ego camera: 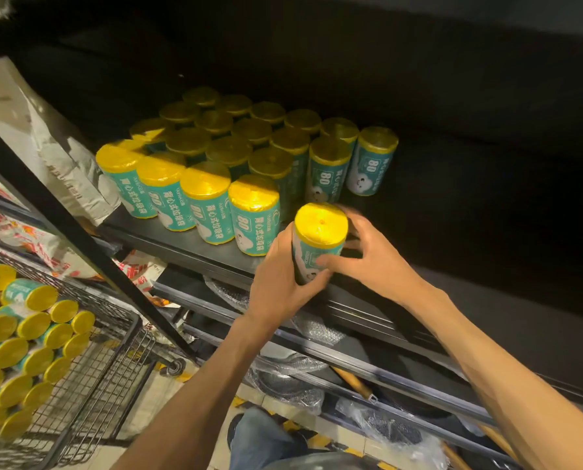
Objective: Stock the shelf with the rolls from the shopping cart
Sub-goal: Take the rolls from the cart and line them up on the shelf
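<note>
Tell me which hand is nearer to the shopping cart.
Left. The left hand grips the roll on the side facing the shopping cart at lower left; the right hand holds the roll's far side, further from the cart.

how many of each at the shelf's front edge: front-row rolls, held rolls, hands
front-row rolls: 4
held roll: 1
hands: 2, left hand and right hand, both gripping the held roll
total: 7
</note>
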